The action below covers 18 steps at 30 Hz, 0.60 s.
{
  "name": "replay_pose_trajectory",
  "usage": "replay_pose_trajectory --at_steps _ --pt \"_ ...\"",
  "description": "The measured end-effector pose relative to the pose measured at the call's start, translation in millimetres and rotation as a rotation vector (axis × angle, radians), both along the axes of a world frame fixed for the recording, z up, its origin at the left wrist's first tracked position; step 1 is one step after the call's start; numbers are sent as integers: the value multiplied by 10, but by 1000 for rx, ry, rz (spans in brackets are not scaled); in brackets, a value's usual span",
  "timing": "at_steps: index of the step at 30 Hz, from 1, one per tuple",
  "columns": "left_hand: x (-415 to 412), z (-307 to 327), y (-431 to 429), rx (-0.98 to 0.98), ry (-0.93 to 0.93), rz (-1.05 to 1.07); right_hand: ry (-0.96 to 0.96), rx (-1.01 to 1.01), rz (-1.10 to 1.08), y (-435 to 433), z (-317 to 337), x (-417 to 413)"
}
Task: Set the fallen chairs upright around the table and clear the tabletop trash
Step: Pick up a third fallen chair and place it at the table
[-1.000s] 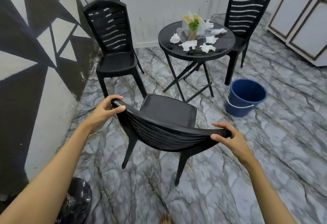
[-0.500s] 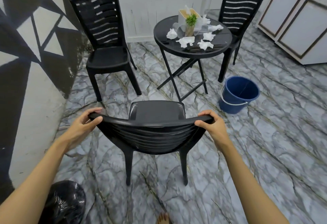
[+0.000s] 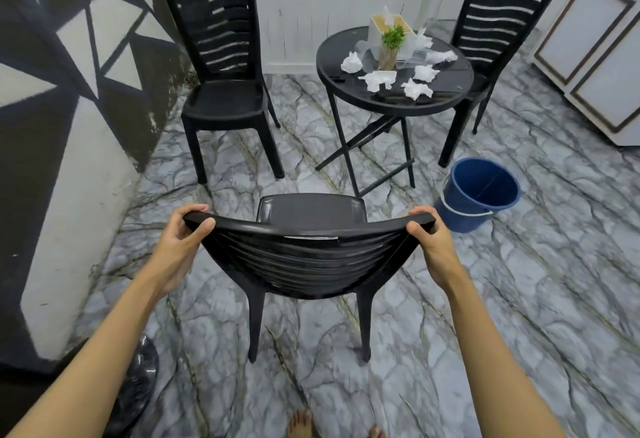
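Head view. The near chair stands upright on its legs on the marble floor, its seat facing the round table. The left hand is clenched around the left end of the chair's top rail, thumb on the near side and fingers curled over the far side. The right hand is clenched around the right end of the same rail in a matching grasp.

Two further chairs stand upright. The left chair stands near the patterned wall, apart from the table's left edge. The far chair stands behind the table's right edge, its seat partly under the tabletop.

On the tabletop, crumpled white tissues lie scattered from the left edge through the centre to the near right edge. A small potted plant stands toward the far edge, with a white holder just behind it and clear plastic items beside it; their exact form cannot be determined.

A blue bucket stands on the floor, near the table's right front leg. A black bag sits at the lower left, partly hidden by the left forearm. Bare toes show at the bottom edge.
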State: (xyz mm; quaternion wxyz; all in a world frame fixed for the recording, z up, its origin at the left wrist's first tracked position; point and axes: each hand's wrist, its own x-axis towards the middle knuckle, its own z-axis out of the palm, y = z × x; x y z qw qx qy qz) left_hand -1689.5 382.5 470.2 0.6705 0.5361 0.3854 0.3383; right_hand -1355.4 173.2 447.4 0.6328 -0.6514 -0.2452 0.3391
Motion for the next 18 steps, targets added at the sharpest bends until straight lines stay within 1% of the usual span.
replay_pose_trajectory --at_steps 3,6,11,15,18 --pt "-17 -46 -72 -19 -39 10 -12 -16 69 -62 11 86" --pt "49 -79 -226 -55 -129 66 14 18 91 -194 -48 151" --pt "155 -128 -392 -66 -151 71 31 23 136 -410 -113 290" --pt "402 -210 -521 -123 -125 47 41 3 103 -664 -132 474" --pt "673 -209 -605 -125 -140 -24 36 -7 28 -907 -180 647"
